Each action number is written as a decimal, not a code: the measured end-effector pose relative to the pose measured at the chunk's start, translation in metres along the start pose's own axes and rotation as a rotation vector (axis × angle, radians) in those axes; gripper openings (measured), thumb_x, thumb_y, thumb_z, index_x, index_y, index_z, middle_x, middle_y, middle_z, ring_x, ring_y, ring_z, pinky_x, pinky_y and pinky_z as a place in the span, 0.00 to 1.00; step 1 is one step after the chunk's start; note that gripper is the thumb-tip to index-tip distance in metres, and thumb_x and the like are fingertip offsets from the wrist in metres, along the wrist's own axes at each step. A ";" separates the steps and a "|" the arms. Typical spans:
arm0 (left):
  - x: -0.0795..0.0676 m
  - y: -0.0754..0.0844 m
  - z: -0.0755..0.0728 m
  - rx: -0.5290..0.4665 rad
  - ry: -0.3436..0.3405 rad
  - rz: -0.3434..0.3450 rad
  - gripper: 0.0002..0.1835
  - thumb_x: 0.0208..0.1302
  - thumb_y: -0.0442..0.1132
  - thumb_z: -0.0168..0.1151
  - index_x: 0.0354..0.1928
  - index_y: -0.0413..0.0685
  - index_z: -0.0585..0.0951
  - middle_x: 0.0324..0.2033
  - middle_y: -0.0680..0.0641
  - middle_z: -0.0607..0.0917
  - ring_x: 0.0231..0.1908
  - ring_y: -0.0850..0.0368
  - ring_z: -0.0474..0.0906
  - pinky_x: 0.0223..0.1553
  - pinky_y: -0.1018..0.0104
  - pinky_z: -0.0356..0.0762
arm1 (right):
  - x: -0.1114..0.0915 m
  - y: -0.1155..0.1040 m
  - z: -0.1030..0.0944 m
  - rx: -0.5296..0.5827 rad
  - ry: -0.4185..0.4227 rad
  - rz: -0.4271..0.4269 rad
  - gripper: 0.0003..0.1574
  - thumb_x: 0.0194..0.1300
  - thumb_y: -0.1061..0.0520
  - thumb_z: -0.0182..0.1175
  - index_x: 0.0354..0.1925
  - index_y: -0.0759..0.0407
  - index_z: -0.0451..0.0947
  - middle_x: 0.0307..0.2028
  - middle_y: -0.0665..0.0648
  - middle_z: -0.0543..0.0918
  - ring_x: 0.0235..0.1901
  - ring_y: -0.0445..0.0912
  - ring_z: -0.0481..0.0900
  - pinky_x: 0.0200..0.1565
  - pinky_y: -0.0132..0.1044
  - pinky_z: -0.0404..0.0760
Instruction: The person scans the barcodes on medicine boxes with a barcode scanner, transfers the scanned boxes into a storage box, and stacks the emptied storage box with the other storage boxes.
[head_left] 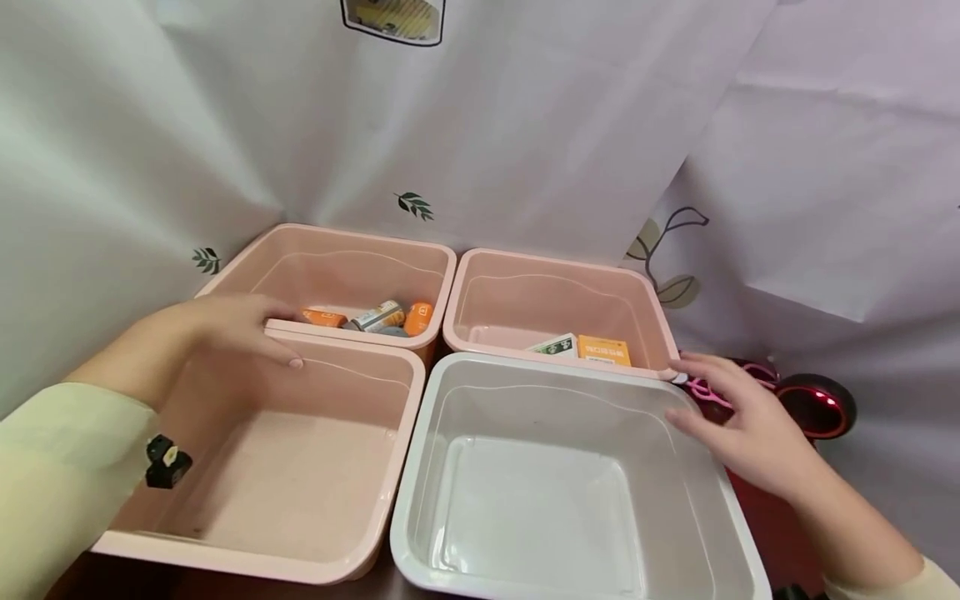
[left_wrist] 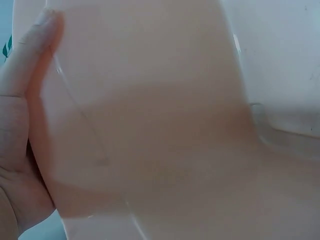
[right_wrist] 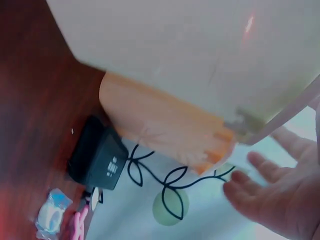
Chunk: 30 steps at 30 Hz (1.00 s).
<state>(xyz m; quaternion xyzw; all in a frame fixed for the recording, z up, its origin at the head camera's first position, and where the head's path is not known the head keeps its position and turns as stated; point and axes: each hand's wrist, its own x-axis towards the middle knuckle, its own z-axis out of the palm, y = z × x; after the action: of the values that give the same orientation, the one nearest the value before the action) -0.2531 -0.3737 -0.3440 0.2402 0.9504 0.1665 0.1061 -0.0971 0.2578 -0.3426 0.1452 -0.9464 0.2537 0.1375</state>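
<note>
In the head view my left hand lies over the far rim of the front pink plastic bin. The rim passes between its thumb and fingers. In the left wrist view the thumb rests along the inner wall, and the other fingers are hidden behind it. At the far right corner of the white bin is my right hand, thumb over the bin's inside. Its fingers reach to the corner of the back right pink bin. Seen from the right wrist, several fingers are loosely spread, holding nothing.
The back left pink bin holds a can and orange items. An orange box and a white-green box lie in the back right bin. Pink-handled scissors and a black round object lie right of the bins.
</note>
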 end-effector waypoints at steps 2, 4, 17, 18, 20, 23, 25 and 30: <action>0.000 0.004 -0.002 -0.001 0.000 0.024 0.41 0.54 0.60 0.82 0.65 0.43 0.83 0.55 0.46 0.86 0.54 0.46 0.81 0.58 0.37 0.77 | -0.014 -0.002 0.001 -0.014 -0.037 -0.001 0.47 0.59 0.49 0.82 0.74 0.48 0.76 0.74 0.58 0.71 0.69 0.57 0.70 0.61 0.31 0.71; 0.002 0.012 -0.004 0.001 0.002 0.049 0.42 0.54 0.57 0.84 0.66 0.42 0.82 0.58 0.44 0.85 0.57 0.43 0.80 0.60 0.37 0.75 | -0.026 -0.004 0.002 -0.009 -0.088 0.007 0.54 0.57 0.48 0.84 0.77 0.49 0.72 0.79 0.60 0.64 0.72 0.65 0.65 0.65 0.51 0.73; 0.019 0.124 0.009 -0.017 0.148 0.513 0.33 0.66 0.41 0.72 0.73 0.50 0.77 0.72 0.45 0.75 0.70 0.47 0.72 0.65 0.46 0.74 | -0.058 -0.010 0.018 0.061 -0.230 0.009 0.67 0.58 0.49 0.82 0.85 0.48 0.55 0.86 0.56 0.44 0.82 0.64 0.43 0.74 0.31 0.43; 0.020 0.135 0.014 -0.024 0.167 0.550 0.34 0.67 0.44 0.73 0.74 0.51 0.77 0.74 0.46 0.73 0.72 0.48 0.70 0.66 0.46 0.73 | -0.058 -0.010 0.018 0.068 -0.238 0.009 0.67 0.59 0.50 0.82 0.86 0.48 0.54 0.86 0.55 0.43 0.82 0.63 0.43 0.73 0.29 0.43; 0.022 0.156 0.025 0.005 0.188 0.582 0.36 0.68 0.50 0.74 0.76 0.55 0.75 0.77 0.49 0.70 0.75 0.49 0.66 0.71 0.41 0.67 | -0.057 -0.011 0.017 0.090 -0.264 0.039 0.68 0.59 0.50 0.82 0.86 0.48 0.53 0.86 0.54 0.41 0.81 0.66 0.42 0.77 0.53 0.48; 0.026 0.171 0.042 0.067 0.197 0.612 0.39 0.68 0.56 0.72 0.78 0.54 0.73 0.80 0.47 0.66 0.78 0.45 0.61 0.73 0.36 0.61 | -0.055 -0.012 0.015 0.115 -0.288 0.072 0.67 0.59 0.48 0.82 0.86 0.47 0.54 0.86 0.52 0.39 0.81 0.67 0.42 0.69 0.74 0.55; 0.028 0.174 0.053 0.104 0.192 0.613 0.42 0.69 0.60 0.70 0.79 0.52 0.70 0.81 0.46 0.63 0.80 0.40 0.56 0.74 0.33 0.55 | -0.054 -0.012 0.015 0.136 -0.294 0.082 0.67 0.60 0.49 0.82 0.86 0.46 0.54 0.86 0.52 0.39 0.81 0.68 0.42 0.62 0.82 0.57; 0.032 0.176 0.071 0.128 0.172 0.609 0.47 0.70 0.64 0.66 0.83 0.50 0.64 0.83 0.46 0.56 0.82 0.39 0.47 0.77 0.34 0.46 | -0.056 -0.010 0.017 0.157 -0.265 0.047 0.62 0.63 0.56 0.78 0.85 0.46 0.56 0.86 0.54 0.39 0.82 0.65 0.40 0.76 0.39 0.50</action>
<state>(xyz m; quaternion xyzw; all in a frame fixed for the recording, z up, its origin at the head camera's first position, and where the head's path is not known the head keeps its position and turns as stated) -0.1862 -0.1936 -0.3492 0.5049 0.8488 0.1502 -0.0449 -0.0451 0.2520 -0.3714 0.1653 -0.9366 0.3089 -0.0064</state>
